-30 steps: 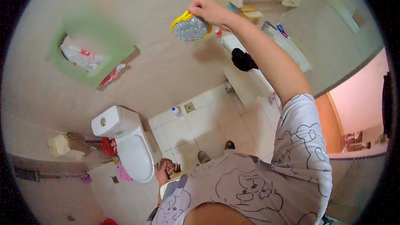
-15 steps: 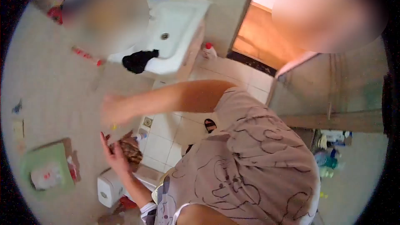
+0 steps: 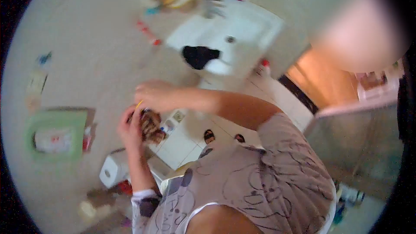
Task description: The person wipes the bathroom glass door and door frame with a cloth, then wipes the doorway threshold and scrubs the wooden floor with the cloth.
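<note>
Fingers of the right hand point(image 3: 152, 95), closed on a yellow edge point(image 3: 139, 104), have come down close to the left hand point(image 3: 129, 126), whose blurred grip I cannot tell, beside the brown bundle point(image 3: 151, 126).

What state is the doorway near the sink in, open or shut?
Open: the orange floor shows beyond the dark threshold.
</note>
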`<move>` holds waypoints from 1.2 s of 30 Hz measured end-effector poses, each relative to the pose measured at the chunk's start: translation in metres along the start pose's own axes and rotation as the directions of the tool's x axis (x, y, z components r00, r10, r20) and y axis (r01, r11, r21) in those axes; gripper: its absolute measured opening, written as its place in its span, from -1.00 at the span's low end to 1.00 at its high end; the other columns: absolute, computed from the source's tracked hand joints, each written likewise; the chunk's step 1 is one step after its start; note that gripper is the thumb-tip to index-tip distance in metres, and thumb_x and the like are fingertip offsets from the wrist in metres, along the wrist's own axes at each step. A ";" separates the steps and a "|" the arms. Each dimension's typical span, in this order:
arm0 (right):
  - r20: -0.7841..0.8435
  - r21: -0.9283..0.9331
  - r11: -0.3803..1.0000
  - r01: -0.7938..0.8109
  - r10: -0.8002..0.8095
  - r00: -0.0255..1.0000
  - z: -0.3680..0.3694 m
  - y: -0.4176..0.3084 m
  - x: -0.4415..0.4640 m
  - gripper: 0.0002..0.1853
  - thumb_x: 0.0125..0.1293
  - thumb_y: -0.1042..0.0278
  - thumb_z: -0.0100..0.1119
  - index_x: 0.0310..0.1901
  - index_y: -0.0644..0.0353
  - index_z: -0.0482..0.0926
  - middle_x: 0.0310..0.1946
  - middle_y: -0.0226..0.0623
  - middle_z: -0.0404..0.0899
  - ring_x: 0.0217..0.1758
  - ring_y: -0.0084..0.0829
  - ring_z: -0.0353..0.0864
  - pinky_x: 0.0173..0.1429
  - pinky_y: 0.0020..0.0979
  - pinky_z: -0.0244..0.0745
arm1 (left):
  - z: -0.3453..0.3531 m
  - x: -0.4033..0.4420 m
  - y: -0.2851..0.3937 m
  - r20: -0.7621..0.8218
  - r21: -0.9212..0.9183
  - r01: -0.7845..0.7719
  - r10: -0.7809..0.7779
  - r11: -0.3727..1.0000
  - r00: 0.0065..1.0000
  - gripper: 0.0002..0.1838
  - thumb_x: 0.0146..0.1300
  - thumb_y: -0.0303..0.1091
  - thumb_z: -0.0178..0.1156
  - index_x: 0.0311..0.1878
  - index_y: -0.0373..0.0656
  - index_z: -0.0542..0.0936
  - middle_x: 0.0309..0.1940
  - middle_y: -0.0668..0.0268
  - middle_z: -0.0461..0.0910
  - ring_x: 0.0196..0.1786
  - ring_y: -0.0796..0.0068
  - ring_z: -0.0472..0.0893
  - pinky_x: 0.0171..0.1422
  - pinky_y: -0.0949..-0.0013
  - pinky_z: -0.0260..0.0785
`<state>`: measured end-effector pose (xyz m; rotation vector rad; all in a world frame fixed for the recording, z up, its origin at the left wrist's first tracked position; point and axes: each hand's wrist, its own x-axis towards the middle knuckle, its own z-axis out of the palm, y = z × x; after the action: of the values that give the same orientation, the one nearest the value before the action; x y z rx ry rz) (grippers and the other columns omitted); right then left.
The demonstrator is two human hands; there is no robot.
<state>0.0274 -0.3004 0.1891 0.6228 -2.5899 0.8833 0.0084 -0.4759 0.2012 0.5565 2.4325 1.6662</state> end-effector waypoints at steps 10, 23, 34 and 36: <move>-0.350 0.114 0.982 -0.148 0.179 0.919 -0.018 -0.035 0.156 -0.78 0.28 0.20 -0.02 -0.25 0.17 0.51 -0.35 -0.09 0.59 -0.24 -0.05 0.56 -0.17 -0.14 0.43 | -0.101 0.100 0.061 -0.312 0.499 -0.095 0.281 0.861 0.908 -0.70 0.21 -0.09 0.16 -0.19 -0.12 0.65 -0.34 0.12 0.64 -0.28 0.21 0.64 -0.17 0.32 0.44; -0.569 -0.082 0.987 -0.138 0.068 0.820 -0.037 -0.015 0.355 -0.77 0.23 0.14 0.05 -0.23 0.08 0.58 -0.34 -0.17 0.64 -0.21 -0.08 0.61 -0.13 -0.08 0.46 | -0.196 0.252 0.109 -0.475 0.722 0.042 0.451 0.690 0.756 -0.68 0.14 0.02 0.10 -0.20 0.08 0.68 -0.31 0.24 0.66 -0.21 0.15 0.63 -0.16 0.19 0.47; -0.521 0.044 0.917 -0.396 0.359 0.774 -0.015 -0.011 0.336 -0.74 0.23 0.13 0.08 -0.18 0.12 0.54 -0.26 -0.16 0.62 -0.15 -0.08 0.58 -0.07 -0.14 0.44 | -0.186 0.262 0.082 -0.496 0.757 0.066 0.506 0.650 0.706 -0.66 0.13 -0.03 0.17 -0.12 0.01 0.64 -0.18 0.19 0.62 -0.10 0.14 0.59 -0.05 0.16 0.45; -0.672 -0.185 0.961 -0.204 0.027 0.740 -0.005 0.008 0.296 -0.73 0.22 0.13 0.09 -0.20 0.16 0.52 -0.22 -0.12 0.57 -0.10 -0.09 0.53 -0.04 -0.17 0.42 | -0.177 0.239 0.058 -0.489 0.797 -0.036 0.680 0.602 0.546 -0.56 0.15 -0.08 0.24 0.05 -0.08 0.56 0.01 0.10 0.52 -0.03 0.12 0.56 0.03 0.17 0.41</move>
<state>-0.2273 -0.3791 0.3188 0.0351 -2.0307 0.6376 -0.2555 -0.5209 0.3425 0.5862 3.9654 1.0425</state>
